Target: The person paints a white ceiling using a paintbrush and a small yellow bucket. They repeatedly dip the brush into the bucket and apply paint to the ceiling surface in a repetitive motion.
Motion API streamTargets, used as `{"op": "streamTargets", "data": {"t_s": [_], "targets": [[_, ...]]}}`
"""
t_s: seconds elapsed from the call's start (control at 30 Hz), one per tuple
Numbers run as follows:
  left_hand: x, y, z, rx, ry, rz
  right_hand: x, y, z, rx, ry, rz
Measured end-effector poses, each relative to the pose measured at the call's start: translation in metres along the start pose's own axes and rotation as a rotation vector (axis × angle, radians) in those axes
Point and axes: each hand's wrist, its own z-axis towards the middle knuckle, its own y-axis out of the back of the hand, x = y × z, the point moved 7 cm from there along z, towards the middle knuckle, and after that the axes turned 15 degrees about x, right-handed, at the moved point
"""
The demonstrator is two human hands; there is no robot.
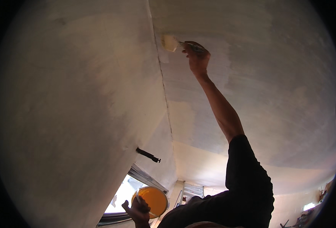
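My right hand (198, 59) is raised high on a bare forearm, with its fingers closed round the handle of a wide paintbrush (169, 43). The pale brush head lies against or very close to the grey surface (251, 87) overhead, just right of a dark seam. Low in the picture, my left hand (139, 209) is closed on the pale handle of a round bucket (158, 202), thumb sticking out. The bucket is tilted in view, its inside yellow-orange; how full it is I cannot make out.
A bright window (122, 193) sits behind the bucket. From the left wall (73, 95) juts a dark bracket-like piece (148, 155). A ladder (192, 189) stands beyond my dark sleeve. Blurred clutter (306, 219) lies at the lower right.
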Motion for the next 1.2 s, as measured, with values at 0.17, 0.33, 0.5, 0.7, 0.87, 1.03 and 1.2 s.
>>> {"op": "streamTargets", "data": {"t_s": [0.17, 0.33, 0.5, 0.7, 0.87, 1.03, 1.2], "targets": [[0.006, -0.002, 0.002, 0.045, -0.014, 0.065, -0.010, -0.022, 0.029, -0.024, 0.118, -0.184], [0.010, -0.007, 0.018, 0.161, 0.047, 0.039, 0.022, 0.013, 0.029, -0.102, 0.191, -0.443], [0.007, -0.015, 0.016, 0.183, 0.095, 0.066, 0.064, 0.122, -0.009, -0.198, 0.154, -0.384], [0.012, -0.004, 0.020, 0.182, 0.128, 0.048, 0.181, 0.281, -0.083, -0.391, 0.278, -0.868], [0.010, -0.006, 0.021, 0.221, 0.137, 0.065, 0.243, 0.318, -0.126, -0.642, 0.087, -0.857], [0.012, 0.005, 0.017, 0.173, 0.115, 0.066, 0.194, 0.239, -0.090, -0.402, 0.175, -0.564], [0.012, 0.014, 0.008, 0.109, 0.059, 0.055, 0.108, 0.099, -0.034, -0.170, 0.090, -0.262]]}}
